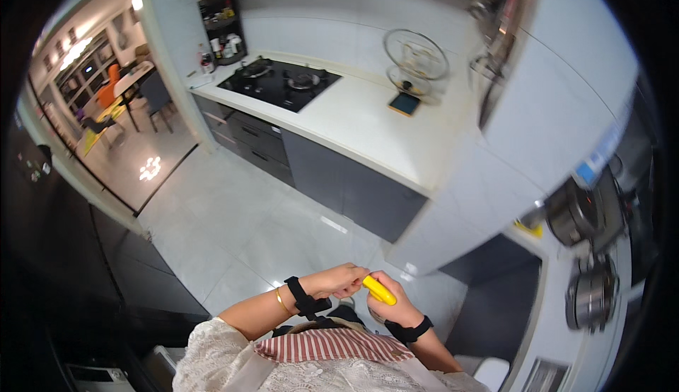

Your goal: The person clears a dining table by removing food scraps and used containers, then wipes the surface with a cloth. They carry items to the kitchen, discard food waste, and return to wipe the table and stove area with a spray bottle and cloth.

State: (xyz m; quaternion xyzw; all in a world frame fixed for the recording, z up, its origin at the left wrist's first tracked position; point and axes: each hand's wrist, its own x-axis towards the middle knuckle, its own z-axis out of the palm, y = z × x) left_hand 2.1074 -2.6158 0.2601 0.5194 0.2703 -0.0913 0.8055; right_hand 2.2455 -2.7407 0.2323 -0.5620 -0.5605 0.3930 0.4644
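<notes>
In front of my waist, my right hand (397,303) is wrapped round a smooth yellow handle-like thing (380,290), long and rounded at the end. Its exact kind does not show. My left hand (342,281) is closed, its fingertips meeting the far end of the yellow thing and the right fingers. What the left fingers pinch, if anything, is hidden. Black straps circle both wrists, and a thin gold bangle sits on the left forearm. A red-and-white striped cloth (332,346) lies across my front, below the hands.
Ahead is a white counter (375,134) with a black gas hob (279,84). Glass lids (417,56) lean at its back. Metal pots (593,294) stand on the right-hand counter. A tiled wall corner (453,222) juts out between. Dark cabinets (134,250) flank the left, near a doorway.
</notes>
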